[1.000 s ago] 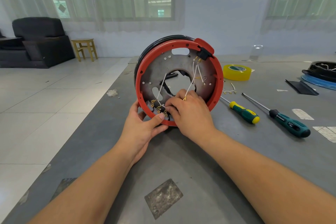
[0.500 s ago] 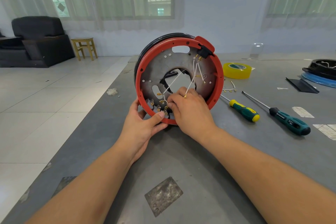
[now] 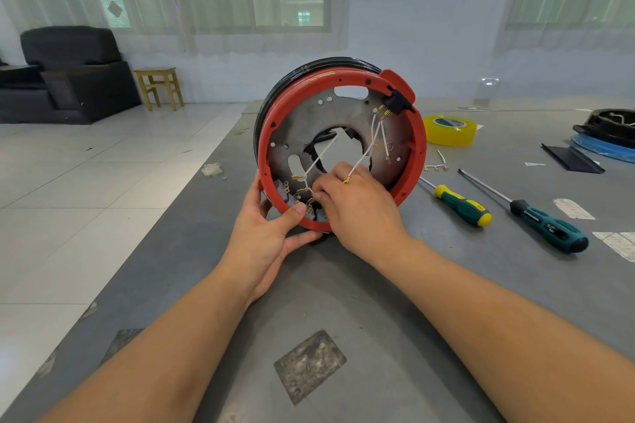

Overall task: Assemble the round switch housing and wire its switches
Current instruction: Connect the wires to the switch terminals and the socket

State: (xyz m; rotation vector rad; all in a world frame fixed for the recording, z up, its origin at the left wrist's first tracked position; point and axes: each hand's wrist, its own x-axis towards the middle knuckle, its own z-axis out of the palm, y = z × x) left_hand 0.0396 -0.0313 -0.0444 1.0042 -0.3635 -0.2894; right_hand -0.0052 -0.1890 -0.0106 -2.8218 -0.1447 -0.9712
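Table (image 3: 395,285): grey, tools along right edge.
Housing (image 3: 343,79): upright on its rim, near left edge.
Left hand (image 3: 268,237): gripping lower rim.
Right hand (image 3: 357,206): pinching white wire (image 3: 318,158) at terminals.

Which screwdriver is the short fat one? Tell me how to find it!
Find the big red round housing standing on the grey table. Just right of it lie two screwdrivers. The short one is nearest the housing, with a green handle and yellow ends; the longer screwdriver beside it is dark teal and black, with no yellow.
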